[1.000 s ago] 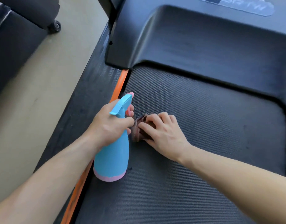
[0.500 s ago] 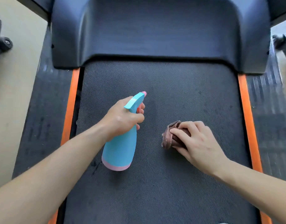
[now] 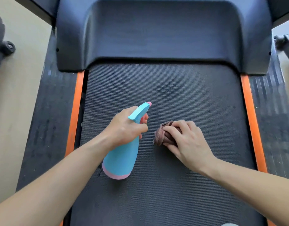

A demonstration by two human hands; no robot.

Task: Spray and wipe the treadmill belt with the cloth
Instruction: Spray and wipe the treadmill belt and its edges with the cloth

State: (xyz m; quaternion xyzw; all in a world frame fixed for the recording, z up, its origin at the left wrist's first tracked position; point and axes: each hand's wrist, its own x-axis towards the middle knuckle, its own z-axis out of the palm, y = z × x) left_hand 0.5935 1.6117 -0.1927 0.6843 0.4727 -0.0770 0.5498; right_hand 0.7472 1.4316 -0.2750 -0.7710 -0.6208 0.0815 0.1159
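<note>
I am gripping the neck of the blue spray bottle [image 3: 122, 155] in my left hand [image 3: 124, 128], fingers curled round the trigger, nozzle pointing toward the far end of the belt [image 3: 156, 193]. A darker patch [image 3: 169, 90] is showing on the belt ahead of the nozzle. My right hand [image 3: 187, 142] is holding the bunched brown cloth [image 3: 161, 134] against the belt just right of the bottle, fingers curled over it. Orange strips [image 3: 253, 124] are bordering the belt on both sides.

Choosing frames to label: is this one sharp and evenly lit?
Head view: spray bottle, cloth, left hand and right hand sharp at centre; right side rail smeared by blur; wide-angle lens bows the motor cover, which shows soft sheen, no harsh glare.
</note>
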